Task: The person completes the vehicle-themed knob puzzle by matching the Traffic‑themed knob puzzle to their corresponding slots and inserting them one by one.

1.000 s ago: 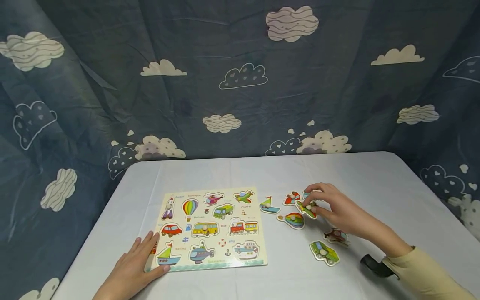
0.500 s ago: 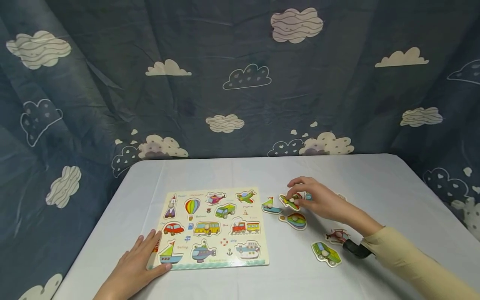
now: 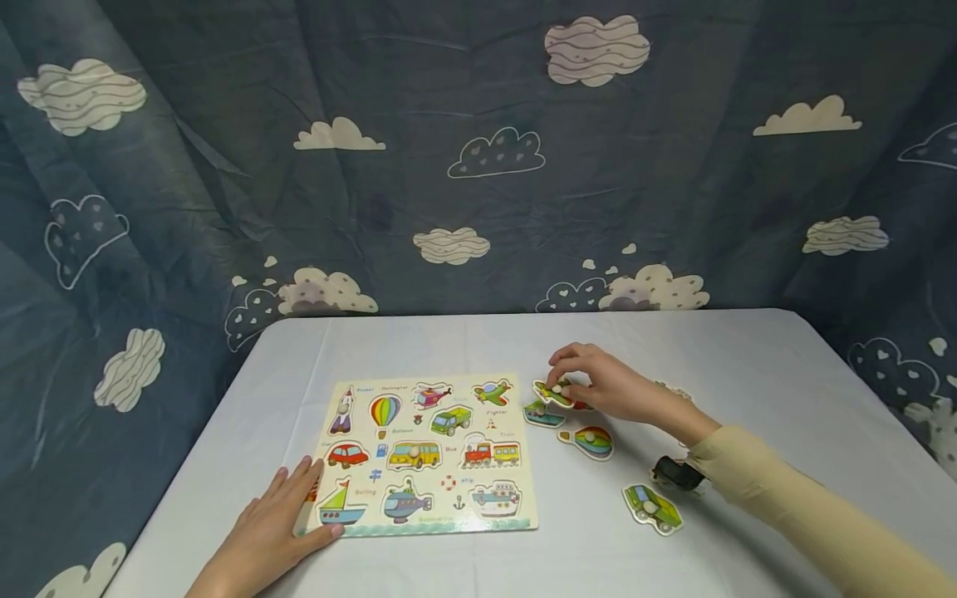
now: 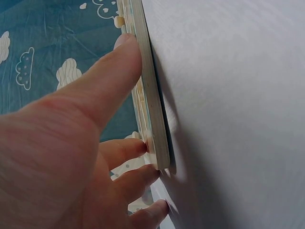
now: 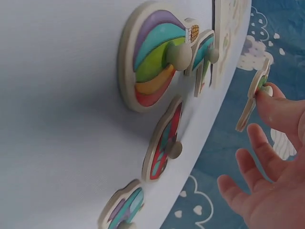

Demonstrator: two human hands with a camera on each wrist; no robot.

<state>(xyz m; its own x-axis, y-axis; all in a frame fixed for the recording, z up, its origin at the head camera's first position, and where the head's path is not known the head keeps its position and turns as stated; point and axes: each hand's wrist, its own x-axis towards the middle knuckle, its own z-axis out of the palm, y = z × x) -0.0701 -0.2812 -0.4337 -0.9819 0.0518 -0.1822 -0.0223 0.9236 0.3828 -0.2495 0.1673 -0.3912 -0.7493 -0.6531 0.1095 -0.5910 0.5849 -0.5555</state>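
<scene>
By its small knob, my right hand (image 3: 606, 384) pinches a green airplane puzzle piece (image 3: 549, 394), held above the table near the board's right side. In the right wrist view the airplane piece is seen edge-on, lifted off the cloth. My left hand (image 3: 262, 523) rests on the left edge of the wooden puzzle board (image 3: 516, 523), thumb at its lower edge. That board shows printed vehicles, and a knob stands on the bus (image 3: 413, 455). Under the airplane lies a sailboat piece (image 3: 543, 415), partly covered. A balloon piece (image 3: 591, 443) lies close by.
A green car-like piece (image 3: 653, 509) lies toward the front right. The dark wristband (image 3: 679, 474) largely covers another piece. In the right wrist view, a red piece (image 5: 164, 143) and a blue-and-purple piece (image 5: 126, 207) lie on the white cloth. Behind hangs a cloud-patterned curtain (image 3: 493, 83).
My right hand has lifted the airplane piece from the pile and carried it left, toward the board, over the sailboat piece. My left hand stays on the board's edge.
</scene>
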